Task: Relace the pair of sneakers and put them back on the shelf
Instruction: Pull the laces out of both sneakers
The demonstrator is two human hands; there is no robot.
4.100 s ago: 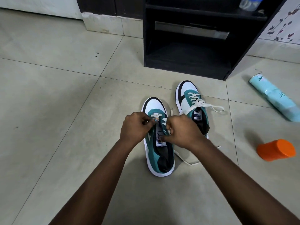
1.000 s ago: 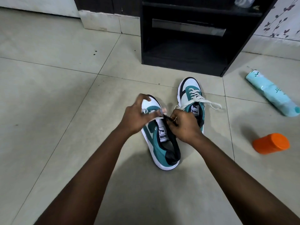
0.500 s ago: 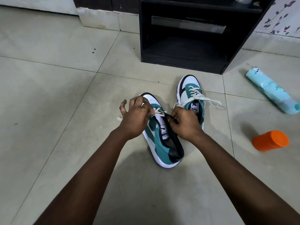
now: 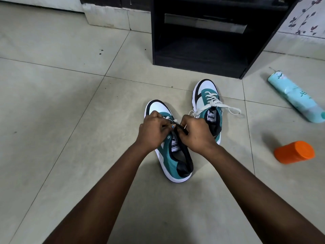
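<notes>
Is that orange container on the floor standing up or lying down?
Lying down. The orange container rests on its side on the floor tiles, with its round end facing right.

The floor (image 4: 52,103) is laid with large pale beige tiles, dark grout lines running between them and a few small dark specks near the far side. A black shelf unit (image 4: 202,37) stands on it, its lower compartment open. Left of that, a whitish tiled plinth (image 4: 109,16) runs under dark cabinetry. On the right, the wall (image 4: 306,18) is pale with a printed leafy twig pattern, possibly wallpaper. Light is soft and even.
</notes>
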